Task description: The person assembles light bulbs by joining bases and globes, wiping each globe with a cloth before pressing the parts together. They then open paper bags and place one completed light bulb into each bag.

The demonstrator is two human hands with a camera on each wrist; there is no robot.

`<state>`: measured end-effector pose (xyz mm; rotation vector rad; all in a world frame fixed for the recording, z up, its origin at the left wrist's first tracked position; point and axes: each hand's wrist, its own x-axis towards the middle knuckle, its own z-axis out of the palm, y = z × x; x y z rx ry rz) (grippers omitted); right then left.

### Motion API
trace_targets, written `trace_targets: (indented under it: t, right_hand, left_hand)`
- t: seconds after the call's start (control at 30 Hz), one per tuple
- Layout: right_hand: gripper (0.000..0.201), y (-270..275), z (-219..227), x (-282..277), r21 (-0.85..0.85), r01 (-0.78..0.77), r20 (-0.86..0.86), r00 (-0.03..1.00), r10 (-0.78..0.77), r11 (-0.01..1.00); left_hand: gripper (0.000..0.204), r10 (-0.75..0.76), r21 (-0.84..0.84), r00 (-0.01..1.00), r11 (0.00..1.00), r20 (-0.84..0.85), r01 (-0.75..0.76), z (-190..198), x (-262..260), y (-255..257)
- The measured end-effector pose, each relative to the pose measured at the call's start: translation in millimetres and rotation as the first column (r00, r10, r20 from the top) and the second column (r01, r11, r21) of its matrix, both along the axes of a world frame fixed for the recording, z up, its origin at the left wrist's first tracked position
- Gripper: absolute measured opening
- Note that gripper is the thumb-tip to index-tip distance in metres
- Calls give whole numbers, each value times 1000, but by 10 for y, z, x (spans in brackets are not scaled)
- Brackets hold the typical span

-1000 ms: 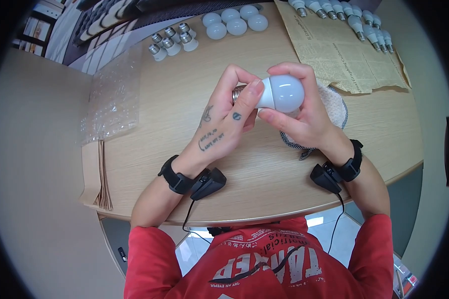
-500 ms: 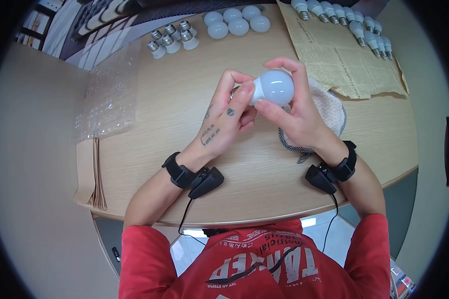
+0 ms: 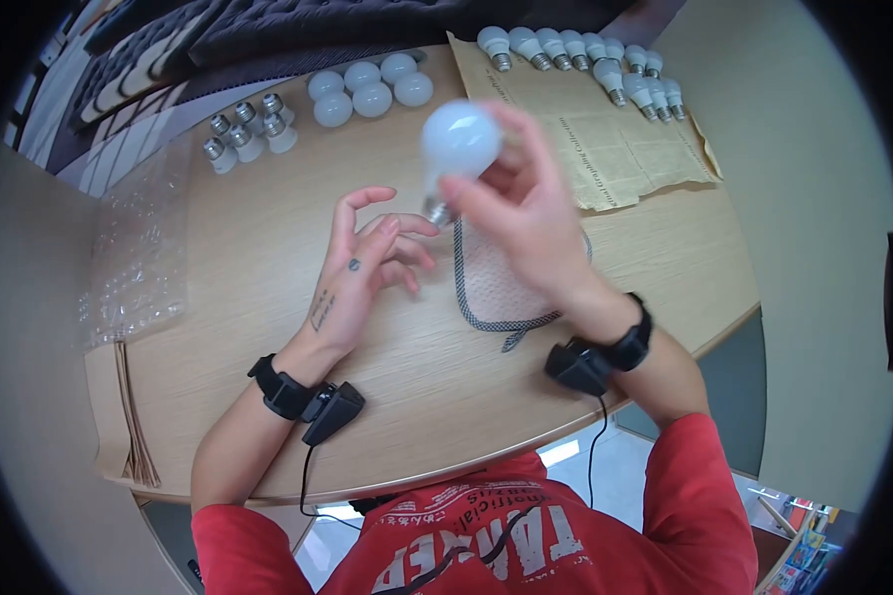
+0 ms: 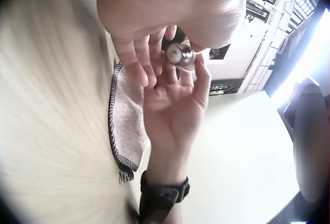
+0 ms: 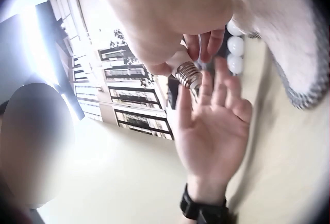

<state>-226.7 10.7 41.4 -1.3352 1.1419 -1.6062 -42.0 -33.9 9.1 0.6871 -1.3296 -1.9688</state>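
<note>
My right hand (image 3: pixel 526 213) holds a light bulb (image 3: pixel 461 137) above the table, thumb on one side and fingers on the other. The bulb has a round frosted dome and is tilted, its metal screw base pointing down toward my left hand (image 3: pixel 352 273). That hand holds nothing; its fingers are spread and loosely bent, with a fingertip close to the screw base. In the left wrist view the screw base (image 4: pixel 179 55) faces the camera. The right wrist view shows the base threads (image 5: pixel 187 73) near the left fingertips. A pink cloth with checked edging (image 3: pixel 501 283) lies under the right hand.
Several frosted domes (image 3: pixel 372 98) stand at the back, with several white screw-base parts (image 3: pixel 247 142) to their left. Brown printed paper (image 3: pixel 605 164) at back right bears several bulbs (image 3: pixel 574 45). Clear plastic wrap (image 3: pixel 139 263) and folded brown paper (image 3: pixel 109 397) lie at left.
Both hands gripped the bulb before; my left hand has let go of its base and moved away. My right hand has lifted the bulb, tipping its base downward. The head view has shifted.
</note>
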Motion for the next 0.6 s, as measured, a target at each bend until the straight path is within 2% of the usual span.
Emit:
trace_targets:
  t: [0.07, 0.13, 0.2, 0.27, 0.37, 0.47, 0.6]
  right_hand:
    - [61, -88, 302, -340, -52, 140, -227, 962, -149, 989]
    - [58, -270, 448, -939, 7, 187, -452, 877, -163, 982]
    - [62, -529, 364, -1577, -44, 421, -710, 625, -325, 906]
    - [66, -718, 208, -2061, -119, 603, -863, 330, -382, 789]
    - [60, -854, 34, -2381, 46, 671, -944, 273, -188, 740]
    - [54, -959, -183, -2476, -22, 707, -970, 155, -186, 707]
    - [53, -1054, -331, -2505, -62, 728, -968, 124, -220, 683]
  left_hand:
    - [36, 19, 14, 1000, 1000, 23, -19, -73, 28, -35]
    - [35, 54, 37, 998, 998, 44, -56, -105, 31, -65]
    - [34, 48, 35, 997, 998, 54, -50, -117, 33, -71]
    - [34, 44, 32, 997, 998, 60, -46, -111, 35, -75]
    - [35, 33, 36, 997, 999, 67, -36, -90, 44, -66]
    - [34, 30, 25, 998, 999, 57, -31, -103, 45, -70]
    - [33, 18, -11, 999, 1000, 51, -18, -133, 54, -65]
